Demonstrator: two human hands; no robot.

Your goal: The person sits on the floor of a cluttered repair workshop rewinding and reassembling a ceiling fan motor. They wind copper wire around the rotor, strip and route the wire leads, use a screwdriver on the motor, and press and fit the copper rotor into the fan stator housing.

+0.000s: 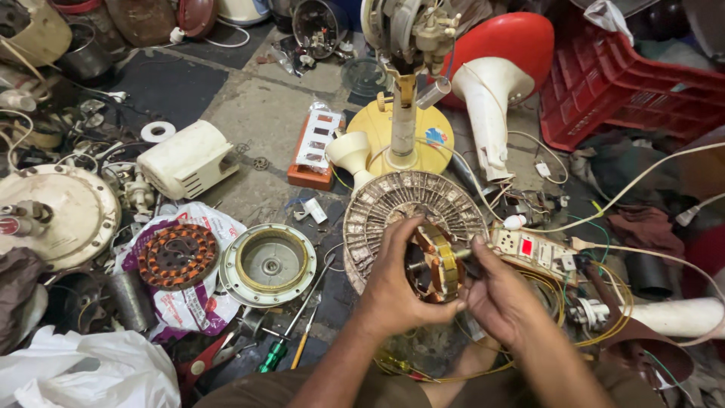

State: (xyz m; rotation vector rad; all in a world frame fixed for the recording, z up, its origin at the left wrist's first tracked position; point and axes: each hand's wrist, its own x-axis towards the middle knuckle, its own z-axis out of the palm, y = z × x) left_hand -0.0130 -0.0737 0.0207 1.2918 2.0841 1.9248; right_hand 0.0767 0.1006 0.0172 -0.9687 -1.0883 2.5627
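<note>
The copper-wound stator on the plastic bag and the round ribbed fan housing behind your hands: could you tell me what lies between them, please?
In the head view, a round metal motor cover with a brass-coloured ring lies on the floor between the stator and the ribbed housing.

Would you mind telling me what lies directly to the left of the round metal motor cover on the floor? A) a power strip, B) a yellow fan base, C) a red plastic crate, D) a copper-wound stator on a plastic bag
D: the copper-wound stator rests on a printed plastic bag just left of the round metal motor cover, while both hands work off to its right.
</note>
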